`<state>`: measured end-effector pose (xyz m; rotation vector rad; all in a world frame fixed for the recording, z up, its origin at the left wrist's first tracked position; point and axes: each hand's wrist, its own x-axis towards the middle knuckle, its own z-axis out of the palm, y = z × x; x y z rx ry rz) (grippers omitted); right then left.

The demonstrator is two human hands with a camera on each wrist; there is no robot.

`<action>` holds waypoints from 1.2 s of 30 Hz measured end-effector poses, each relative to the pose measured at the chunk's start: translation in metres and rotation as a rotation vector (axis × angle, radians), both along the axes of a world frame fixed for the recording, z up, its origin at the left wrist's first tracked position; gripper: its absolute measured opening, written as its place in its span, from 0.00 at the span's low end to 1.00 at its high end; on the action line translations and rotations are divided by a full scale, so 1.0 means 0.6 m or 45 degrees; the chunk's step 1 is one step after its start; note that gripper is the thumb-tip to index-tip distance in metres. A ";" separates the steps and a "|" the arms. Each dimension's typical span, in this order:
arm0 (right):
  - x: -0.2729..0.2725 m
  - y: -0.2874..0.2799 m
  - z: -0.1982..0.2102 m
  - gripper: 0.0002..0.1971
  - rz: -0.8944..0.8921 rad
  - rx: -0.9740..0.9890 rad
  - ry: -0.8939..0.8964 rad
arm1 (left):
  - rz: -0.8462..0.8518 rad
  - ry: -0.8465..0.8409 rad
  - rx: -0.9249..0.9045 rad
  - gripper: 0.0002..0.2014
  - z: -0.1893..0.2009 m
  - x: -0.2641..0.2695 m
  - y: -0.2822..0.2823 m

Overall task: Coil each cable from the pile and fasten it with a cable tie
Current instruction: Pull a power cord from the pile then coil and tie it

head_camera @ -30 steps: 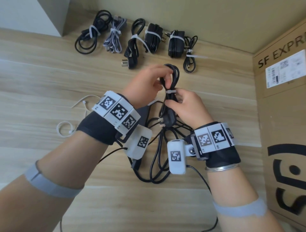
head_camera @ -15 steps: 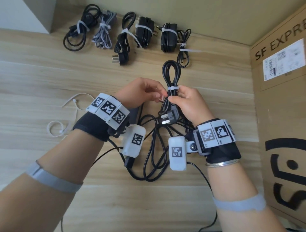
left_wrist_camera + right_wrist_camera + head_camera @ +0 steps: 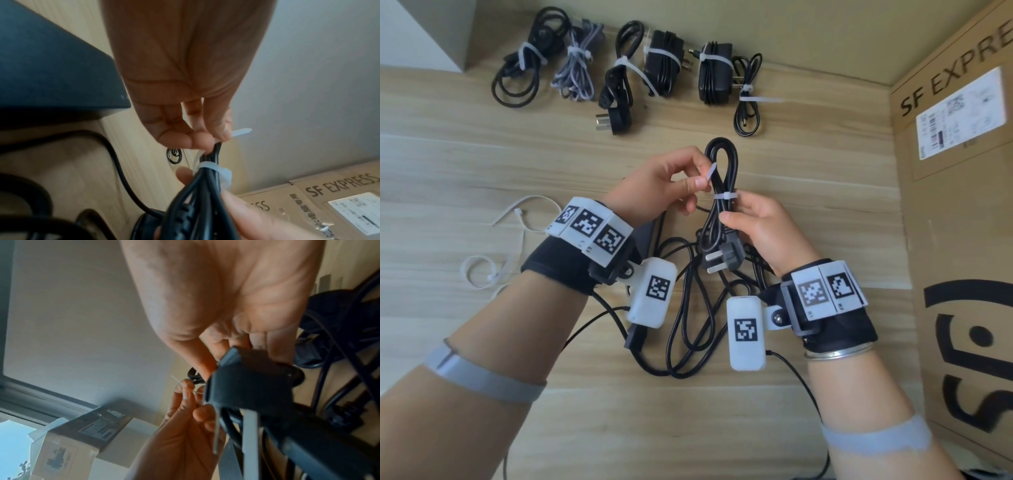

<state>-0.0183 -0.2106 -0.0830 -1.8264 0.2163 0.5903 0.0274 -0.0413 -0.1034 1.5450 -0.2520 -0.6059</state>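
Here the right hand [image 3: 760, 229] grips a folded black cable [image 3: 722, 178], fingers curled round its strands just below the white cable tie [image 3: 725, 196] cinched about them. The left hand [image 3: 664, 185], beside the cable's loop, pinches the tie's free tail [image 3: 710, 173] between thumb and fingertips. Below the cable hangs its plug [image 3: 724, 257], above the loose pile [image 3: 688, 308] on the wooden table [image 3: 465, 164].

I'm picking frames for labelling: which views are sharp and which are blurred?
Head view: sharp, evenly lit, the cable tie crisp, edges bowed by the wide lens. Left wrist view: left hand and cable bundle soft. Right wrist view: plug blurred.
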 end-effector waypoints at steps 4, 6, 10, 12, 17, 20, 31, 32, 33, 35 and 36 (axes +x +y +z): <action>0.000 -0.006 -0.010 0.13 -0.048 0.083 0.029 | 0.001 -0.018 -0.095 0.08 -0.006 -0.001 -0.011; 0.000 -0.010 -0.013 0.14 -0.067 0.143 0.049 | -0.001 -0.042 -0.101 0.06 -0.008 -0.001 -0.013; -0.003 -0.014 -0.017 0.14 -0.101 0.192 0.084 | -0.004 -0.140 -0.085 0.05 -0.005 -0.002 -0.016; -0.004 -0.013 -0.016 0.14 -0.104 0.167 0.078 | -0.014 -0.195 -0.014 0.07 -0.006 -0.002 -0.016; -0.001 -0.014 -0.015 0.16 -0.068 0.095 0.091 | 0.004 -0.255 0.259 0.14 -0.011 0.009 -0.017; 0.001 -0.015 -0.018 0.16 -0.042 0.047 0.086 | -0.032 -0.382 0.378 0.14 -0.006 0.013 -0.020; 0.003 -0.007 -0.037 0.22 0.042 -0.171 0.045 | -0.271 -0.966 0.640 0.14 -0.009 0.019 -0.017; 0.003 -0.006 -0.037 0.25 0.045 -0.189 0.047 | -0.281 -0.982 0.651 0.12 -0.008 0.020 -0.018; 0.003 -0.006 -0.036 0.26 0.049 -0.202 0.051 | -0.284 -0.996 0.665 0.11 -0.008 0.021 -0.019; 0.003 -0.005 -0.031 0.23 0.065 -0.231 0.044 | -0.285 -1.009 0.678 0.14 -0.006 0.021 -0.024; 0.003 -0.006 -0.028 0.20 0.072 -0.249 0.033 | -0.289 -1.005 0.677 0.15 -0.005 0.021 -0.026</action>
